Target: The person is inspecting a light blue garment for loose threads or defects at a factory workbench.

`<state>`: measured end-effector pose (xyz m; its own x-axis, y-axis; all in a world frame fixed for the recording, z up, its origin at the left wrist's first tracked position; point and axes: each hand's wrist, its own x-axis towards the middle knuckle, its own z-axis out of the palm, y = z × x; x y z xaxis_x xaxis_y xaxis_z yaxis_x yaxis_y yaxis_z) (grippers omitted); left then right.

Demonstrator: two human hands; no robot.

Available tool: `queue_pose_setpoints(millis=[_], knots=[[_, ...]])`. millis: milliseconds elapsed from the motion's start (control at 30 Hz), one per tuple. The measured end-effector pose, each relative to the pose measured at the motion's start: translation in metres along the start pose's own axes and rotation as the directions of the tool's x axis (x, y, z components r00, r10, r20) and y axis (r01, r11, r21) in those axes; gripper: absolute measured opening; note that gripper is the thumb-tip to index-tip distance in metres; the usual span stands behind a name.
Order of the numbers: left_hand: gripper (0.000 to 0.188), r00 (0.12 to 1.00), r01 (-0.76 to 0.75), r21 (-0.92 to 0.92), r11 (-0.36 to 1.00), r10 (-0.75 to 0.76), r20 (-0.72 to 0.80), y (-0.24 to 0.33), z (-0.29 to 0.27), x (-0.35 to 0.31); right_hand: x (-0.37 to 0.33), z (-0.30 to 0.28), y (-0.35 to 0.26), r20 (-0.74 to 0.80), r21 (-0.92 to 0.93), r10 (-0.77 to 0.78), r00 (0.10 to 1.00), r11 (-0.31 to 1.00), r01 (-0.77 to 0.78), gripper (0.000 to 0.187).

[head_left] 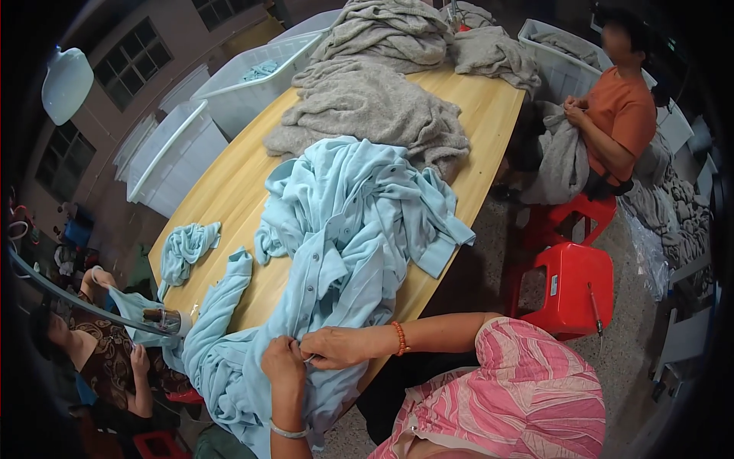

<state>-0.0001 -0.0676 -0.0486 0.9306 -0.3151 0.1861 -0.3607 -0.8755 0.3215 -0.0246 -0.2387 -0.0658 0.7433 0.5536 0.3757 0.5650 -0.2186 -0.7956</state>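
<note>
A light-blue knit cardigan (306, 306) with a row of dark buttons hangs over the near edge of the table, part of a loose heap of the same cloth. My left hand (283, 362) is closed on its fabric, fingers bent inward. Right beside it, my right hand (330, 348) pinches the same garment, the fingertips of both hands almost meeting. A small pale glint shows at the right fingertips; whether it is a tool or a fold of cloth I cannot make out.
Grey knit garments (375, 115) are heaped farther up the wooden table (206, 203). A small blue bundle (187, 249) and a cup of tools (170, 320) sit at left. White bins (172, 157), red stools (569, 283) and two seated co-workers (623, 115) surround the table.
</note>
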Motion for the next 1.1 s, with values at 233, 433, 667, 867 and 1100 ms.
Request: queue_pose_setpoints(millis=[233, 433, 667, 867, 1100], knots=[[0.008, 0.997, -0.075, -0.025, 0.997, 0.075, 0.015, -0.001, 0.001, -0.002, -0.006, 0.0, 0.001, -0.079, -0.034, -0.091, 0.993, 0.995, 0.089, 0.013], [0.01, 0.954, 0.231, -0.498, 0.835, -0.093, 0.287, -0.001, -0.021, -0.002, -0.006, -0.001, -0.005, -0.111, -0.177, -0.026, 0.993, 0.984, 0.006, 0.018], [0.014, 0.853, 0.51, -0.782, 0.358, -0.095, 0.512, -0.005, -0.029, -0.008, -0.005, 0.005, -0.011, -0.275, -0.194, -0.056, 0.96, 0.981, 0.002, 0.017], [0.012, 0.827, 0.557, -0.797, 0.233, -0.07, 0.558, -0.009, -0.028, -0.01, -0.008, 0.011, -0.008, -0.319, -0.177, -0.042, 0.947, 0.984, -0.016, 0.018], [0.015, 0.904, 0.397, -0.853, 0.338, 0.016, 0.427, 0.002, -0.031, -0.019, -0.007, 0.003, -0.001, -0.208, -0.136, 0.081, 0.975, 0.984, -0.111, 0.018]])
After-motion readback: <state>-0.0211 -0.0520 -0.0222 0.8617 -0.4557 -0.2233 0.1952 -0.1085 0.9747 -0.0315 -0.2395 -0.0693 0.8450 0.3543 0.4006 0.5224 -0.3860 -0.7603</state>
